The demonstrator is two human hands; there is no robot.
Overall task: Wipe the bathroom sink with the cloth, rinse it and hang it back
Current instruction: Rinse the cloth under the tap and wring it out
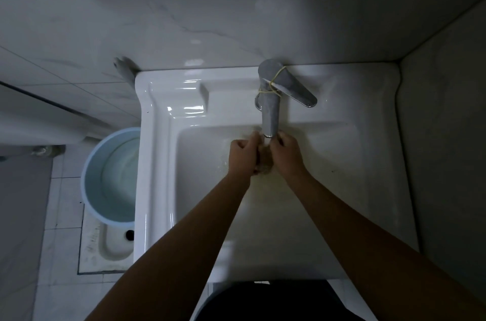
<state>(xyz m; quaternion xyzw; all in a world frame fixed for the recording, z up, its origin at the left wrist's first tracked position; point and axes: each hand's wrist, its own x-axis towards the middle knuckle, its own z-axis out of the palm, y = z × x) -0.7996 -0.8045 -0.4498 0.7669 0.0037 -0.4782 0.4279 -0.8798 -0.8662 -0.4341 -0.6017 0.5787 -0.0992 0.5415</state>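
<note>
A white ceramic sink (157, 152) fills the middle of the view. Its chrome tap (271, 110) has a yellow rubber band wound round it, the lever points to the right, and water runs from the spout. Directly under the spout a small brownish cloth (264, 163) is bunched between both my hands. My left hand (243, 153) is closed on its left side and my right hand (286, 153) on its right side, the fists pressed together over the basin. Most of the cloth is hidden by my fingers.
A light blue bucket (110, 176) with water stands on the floor left of the sink, beside a squat toilet pan (105, 247). Marble-look wall tiles rise behind the sink, and a wall closes off the right side.
</note>
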